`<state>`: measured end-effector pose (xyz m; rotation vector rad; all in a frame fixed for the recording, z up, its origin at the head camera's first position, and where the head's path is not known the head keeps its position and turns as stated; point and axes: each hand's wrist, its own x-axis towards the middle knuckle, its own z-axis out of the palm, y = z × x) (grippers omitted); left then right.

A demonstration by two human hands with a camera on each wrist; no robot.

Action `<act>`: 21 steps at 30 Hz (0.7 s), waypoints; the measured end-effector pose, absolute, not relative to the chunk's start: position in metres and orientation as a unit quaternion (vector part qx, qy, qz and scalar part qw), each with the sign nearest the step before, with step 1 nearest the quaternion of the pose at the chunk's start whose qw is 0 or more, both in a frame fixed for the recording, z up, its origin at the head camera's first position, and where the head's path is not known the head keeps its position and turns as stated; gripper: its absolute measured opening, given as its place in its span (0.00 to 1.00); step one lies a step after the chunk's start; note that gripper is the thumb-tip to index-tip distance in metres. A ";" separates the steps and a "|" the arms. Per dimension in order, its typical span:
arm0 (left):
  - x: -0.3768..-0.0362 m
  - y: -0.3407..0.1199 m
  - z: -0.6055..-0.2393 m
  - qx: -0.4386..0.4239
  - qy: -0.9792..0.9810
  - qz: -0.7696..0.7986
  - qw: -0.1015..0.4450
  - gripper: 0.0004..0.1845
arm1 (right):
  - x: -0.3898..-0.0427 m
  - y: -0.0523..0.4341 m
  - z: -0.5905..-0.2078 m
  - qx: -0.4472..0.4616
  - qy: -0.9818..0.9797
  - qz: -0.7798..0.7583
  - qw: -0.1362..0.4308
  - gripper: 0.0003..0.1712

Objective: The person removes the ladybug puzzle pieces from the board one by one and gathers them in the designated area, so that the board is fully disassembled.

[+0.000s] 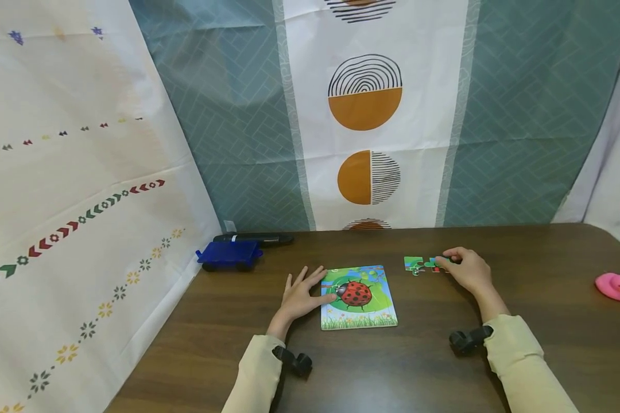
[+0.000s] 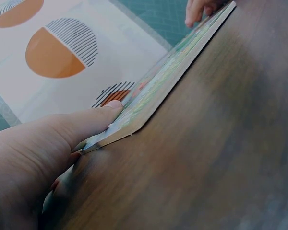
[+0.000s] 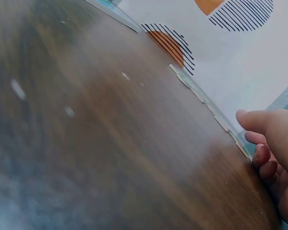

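1. Left hand [image 1: 301, 296]: fingers spread flat, thumb pressing left edge of ladybug puzzle board [image 1: 359, 296], mid-table [image 1: 423, 367].
2. Right hand [image 1: 467, 269]: fingers curled, pinching loose puzzle pieces [image 1: 422, 264] just right of the board.

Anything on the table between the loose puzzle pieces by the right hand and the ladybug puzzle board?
Nothing visible. Bare table lies between the pieces under the right hand and the board, whose left edge the left hand touches. The toy car and duck sit well off to the sides.
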<state>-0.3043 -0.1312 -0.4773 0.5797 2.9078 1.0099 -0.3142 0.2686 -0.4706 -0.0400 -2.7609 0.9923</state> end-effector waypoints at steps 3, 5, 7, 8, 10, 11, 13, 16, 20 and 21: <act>-0.304 -0.131 -0.477 0.187 0.928 0.323 0.001 0.38 | -0.312 0.267 -0.468 -0.008 -0.930 0.347 0.118 0.30; -0.304 -0.131 -0.477 0.188 0.928 0.321 0.000 0.38 | -0.311 0.264 -0.466 -0.007 -0.923 0.362 0.127 0.29; -0.304 -0.131 -0.477 0.190 0.928 0.320 0.000 0.39 | -0.310 0.260 -0.463 -0.004 -0.914 0.384 0.129 0.27; -0.304 -0.131 -0.477 0.189 0.928 0.320 0.000 0.39 | -0.310 0.258 -0.461 -0.003 -0.910 0.395 0.127 0.27; -0.304 -0.131 -0.477 0.189 0.927 0.322 0.000 0.39 | -0.310 0.252 -0.458 0.004 -0.901 0.416 0.121 0.26; -0.304 -0.132 -0.477 0.189 0.927 0.323 0.000 0.39 | -0.311 0.248 -0.457 0.010 -0.898 0.425 0.115 0.26; -0.304 -0.132 -0.476 0.187 0.927 0.326 0.000 0.38 | -0.313 0.238 -0.455 0.028 -0.893 0.437 0.107 0.25; -0.304 -0.132 -0.475 0.185 0.927 0.325 0.001 0.38 | -0.316 0.222 -0.454 0.068 -0.887 0.448 0.092 0.23; -0.304 -0.131 -0.476 0.185 0.927 0.325 0.004 0.38 | -0.315 0.196 -0.456 0.123 -0.878 0.457 0.068 0.19; -0.304 -0.131 -0.476 0.185 0.927 0.326 0.004 0.38 | -0.314 0.190 -0.457 0.136 -0.876 0.460 0.060 0.18</act>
